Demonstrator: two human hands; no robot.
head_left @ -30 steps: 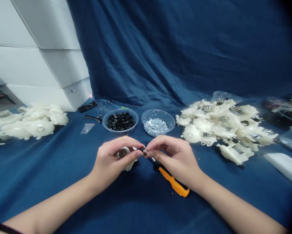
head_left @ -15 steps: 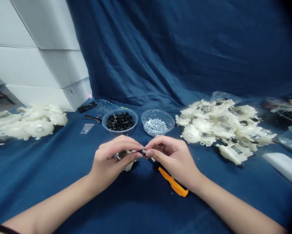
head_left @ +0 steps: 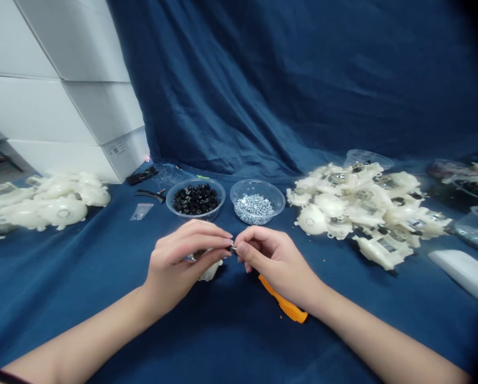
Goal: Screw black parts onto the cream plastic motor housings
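My left hand [head_left: 183,261] is closed in a pinch around a small dark part [head_left: 229,247], of which only a sliver shows between thumb and fingertips. Facing it, the thumb and forefinger of my right hand [head_left: 274,264] pinch a tiny silver metal piece [head_left: 234,249] against that part. Behind the left fingers, a cream plastic housing [head_left: 211,271] lies on the cloth, mostly covered by the hand. An orange-handled tool [head_left: 284,303] rests under my right hand, its front end hidden.
Ahead stand a clear bowl of black parts [head_left: 196,198] and a clear bowl of screws [head_left: 255,205]. Piles of cream housings lie left [head_left: 63,205] and right [head_left: 358,200]. White boxes [head_left: 63,112] are stacked at the left. A white object [head_left: 462,274] lies far right.
My right fingertips have shifted slightly, showing a sliver of silver metal between the hands. The tool's metal shaft, visible earlier, is now covered by my right hand.
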